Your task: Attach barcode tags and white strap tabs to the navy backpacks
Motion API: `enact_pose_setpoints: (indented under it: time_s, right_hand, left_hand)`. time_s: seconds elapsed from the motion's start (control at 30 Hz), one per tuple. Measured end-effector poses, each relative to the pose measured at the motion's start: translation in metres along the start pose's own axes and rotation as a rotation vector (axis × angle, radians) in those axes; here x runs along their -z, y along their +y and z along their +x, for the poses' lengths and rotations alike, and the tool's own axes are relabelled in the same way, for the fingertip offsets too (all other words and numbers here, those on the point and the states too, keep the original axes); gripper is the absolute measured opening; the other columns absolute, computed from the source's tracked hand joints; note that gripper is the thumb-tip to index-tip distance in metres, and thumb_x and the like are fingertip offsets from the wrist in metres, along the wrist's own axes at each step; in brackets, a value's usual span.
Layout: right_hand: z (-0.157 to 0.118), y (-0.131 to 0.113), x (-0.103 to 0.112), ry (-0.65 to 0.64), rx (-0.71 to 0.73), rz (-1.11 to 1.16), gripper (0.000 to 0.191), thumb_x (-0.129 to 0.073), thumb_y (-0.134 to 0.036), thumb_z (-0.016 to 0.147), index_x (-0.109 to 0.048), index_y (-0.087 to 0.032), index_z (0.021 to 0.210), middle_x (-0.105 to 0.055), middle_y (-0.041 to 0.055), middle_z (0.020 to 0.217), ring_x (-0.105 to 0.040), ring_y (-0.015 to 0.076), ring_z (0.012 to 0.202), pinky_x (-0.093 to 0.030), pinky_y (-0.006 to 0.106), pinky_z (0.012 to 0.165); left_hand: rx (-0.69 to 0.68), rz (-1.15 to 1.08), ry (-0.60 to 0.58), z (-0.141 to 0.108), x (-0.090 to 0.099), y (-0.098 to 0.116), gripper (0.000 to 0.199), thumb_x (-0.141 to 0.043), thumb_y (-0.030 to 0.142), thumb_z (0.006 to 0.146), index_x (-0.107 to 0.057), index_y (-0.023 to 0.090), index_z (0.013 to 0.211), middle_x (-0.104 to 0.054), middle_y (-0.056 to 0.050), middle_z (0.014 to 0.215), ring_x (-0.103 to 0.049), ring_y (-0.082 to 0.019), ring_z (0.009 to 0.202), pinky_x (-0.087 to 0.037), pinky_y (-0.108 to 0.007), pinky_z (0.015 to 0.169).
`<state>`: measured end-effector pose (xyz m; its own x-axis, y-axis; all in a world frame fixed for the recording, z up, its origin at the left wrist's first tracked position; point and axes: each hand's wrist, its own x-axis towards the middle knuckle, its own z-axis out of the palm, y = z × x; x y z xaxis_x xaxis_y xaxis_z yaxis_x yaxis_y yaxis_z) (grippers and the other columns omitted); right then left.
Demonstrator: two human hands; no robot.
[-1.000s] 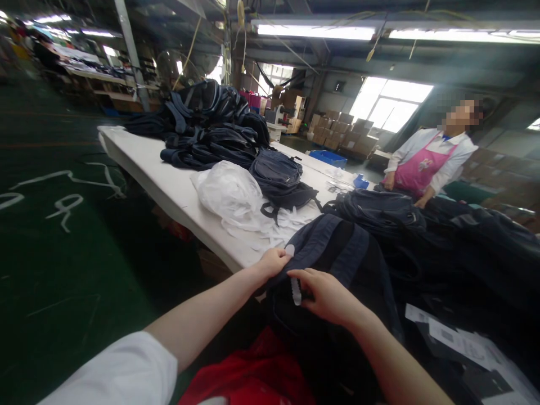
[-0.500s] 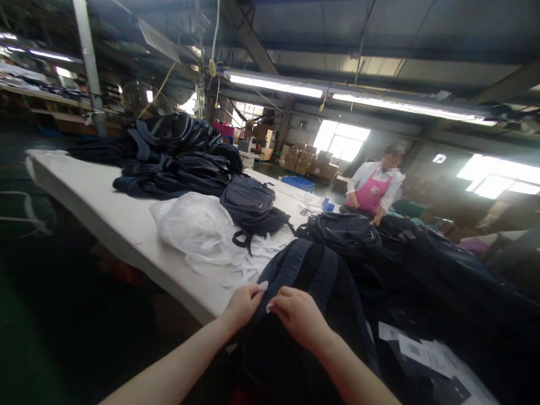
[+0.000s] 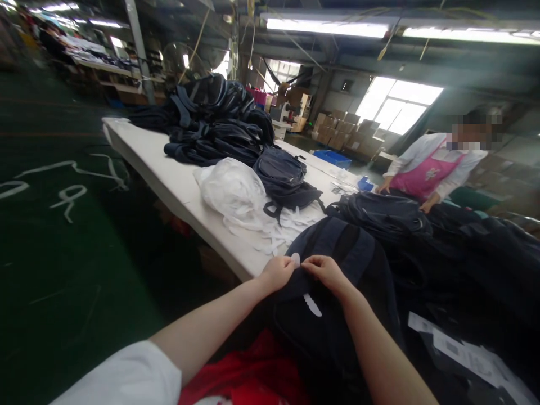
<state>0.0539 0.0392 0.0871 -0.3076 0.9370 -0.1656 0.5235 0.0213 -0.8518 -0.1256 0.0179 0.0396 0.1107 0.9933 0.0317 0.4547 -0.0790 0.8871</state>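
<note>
A dark navy backpack stands in front of me, at the near end of the white table. My left hand is closed in a pinch on a white strip, whose rounded end sticks up past the thumb. Close beside it, my right hand pinches at the same strip, its fingertips almost meeting the left ones. Below the hands another white length with a notched edge hangs against the backpack; whether it joins the strip above is hidden.
On the white table lie a pile of dark backpacks, a clear plastic bag of white material, loose white strips and a single backpack. Across the table stands a co-worker in a pink apron. Printed papers lie at right.
The view has swung down and left. My hands have come closer together, and a white notched length now hangs below them where the right fingers held a white end before.
</note>
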Motion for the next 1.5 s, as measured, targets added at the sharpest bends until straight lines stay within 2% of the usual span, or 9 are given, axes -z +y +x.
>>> enact_pose_setpoints:
  time_s: [0.17,0.3,0.37,0.5,0.7,0.87,0.97,1.17,1.5]
  right_hand:
    - [-0.043,-0.018,0.032,-0.229,0.125,-0.119,0.020,-0.063,-0.025,0.074,-0.068,-0.017,0.092,-0.066,0.0019,0.081,-0.058,0.0143,0.072,-0.046,0.025,0.066]
    - [-0.072,-0.031,0.035,-0.373,0.185,-0.339,0.052,-0.063,-0.008,0.065,-0.067,-0.026,0.113,-0.064,0.0005,0.092,-0.060,0.0150,0.082,-0.047,0.026,0.075]
    - [-0.074,-0.032,0.026,-0.340,0.217,-0.419,0.053,-0.067,-0.009,0.066,-0.068,-0.029,0.115,-0.063,0.0004,0.094,-0.060,0.0147,0.082,-0.047,0.025,0.075]
    - [-0.069,-0.031,0.010,-0.247,0.280,-0.476,0.012,-0.065,-0.025,0.081,-0.075,-0.025,0.086,-0.064,0.0008,0.083,-0.060,0.0135,0.074,-0.045,0.025,0.070]
    - [-0.072,-0.042,0.020,-0.259,0.353,-0.348,0.017,-0.061,-0.032,0.087,-0.074,-0.021,0.082,-0.065,0.0019,0.080,-0.061,0.0146,0.076,-0.046,0.025,0.070]
    - [-0.045,-0.042,0.014,-0.025,0.395,-0.372,0.020,-0.059,-0.035,0.087,-0.073,-0.023,0.081,-0.066,0.0036,0.083,-0.061,0.0169,0.078,-0.046,0.028,0.073]
    - [-0.021,-0.026,0.001,0.093,0.316,-0.331,0.017,-0.063,-0.035,0.082,-0.073,-0.022,0.077,-0.068,0.0040,0.080,-0.062,0.0184,0.076,-0.046,0.029,0.073]
    - [-0.005,0.006,-0.011,0.022,0.060,-0.068,0.022,-0.073,-0.038,0.068,-0.071,-0.017,0.071,-0.070,0.0039,0.070,-0.062,0.0173,0.064,-0.047,0.028,0.063]
    - [0.002,0.012,-0.026,0.200,-0.057,0.141,0.020,-0.077,-0.034,0.065,-0.073,-0.016,0.070,-0.069,0.0023,0.065,-0.059,0.0142,0.057,-0.045,0.025,0.056]
  left_hand:
    - [0.046,-0.058,0.002,0.005,-0.006,-0.007,0.033,-0.044,0.033,0.087,-0.055,0.018,0.060,-0.053,0.001,0.059,-0.049,-0.015,0.062,-0.030,-0.026,0.058]
    - [0.086,-0.133,-0.005,0.009,-0.009,-0.014,0.032,-0.044,0.035,0.086,-0.053,0.018,0.060,-0.051,0.001,0.058,-0.046,-0.014,0.059,-0.031,-0.025,0.057]
    - [0.100,-0.169,-0.019,0.010,-0.009,-0.015,0.032,-0.043,0.036,0.086,-0.054,0.018,0.062,-0.052,0.001,0.058,-0.047,-0.013,0.058,-0.032,-0.025,0.056]
    - [0.110,-0.215,-0.035,0.010,-0.009,-0.015,0.034,-0.040,0.040,0.086,-0.055,0.018,0.066,-0.052,0.002,0.057,-0.046,-0.013,0.055,-0.033,-0.024,0.053]
    - [0.048,-0.176,0.003,0.003,-0.007,-0.009,0.037,-0.041,0.043,0.086,-0.051,0.018,0.060,-0.047,0.002,0.055,-0.043,-0.012,0.055,-0.032,-0.025,0.054]
    - [-0.156,0.102,0.028,-0.011,-0.006,0.005,0.032,-0.043,0.036,0.089,-0.055,0.019,0.065,-0.056,-0.001,0.064,-0.048,-0.015,0.063,-0.031,-0.027,0.062]
    - [-0.193,0.191,0.013,-0.014,-0.006,0.008,0.032,-0.040,0.035,0.091,-0.060,0.020,0.072,-0.061,-0.003,0.070,-0.052,-0.016,0.067,-0.033,-0.027,0.063]
    - [-0.062,-0.005,0.006,-0.005,-0.004,-0.001,0.040,-0.036,0.038,0.089,-0.058,0.017,0.063,-0.054,0.001,0.058,-0.052,-0.015,0.062,-0.035,-0.025,0.058]
    - [-0.128,-0.078,-0.128,-0.006,0.001,0.005,0.035,-0.046,0.044,0.083,-0.069,0.018,0.078,-0.071,-0.002,0.075,-0.064,-0.021,0.076,-0.044,-0.026,0.067]
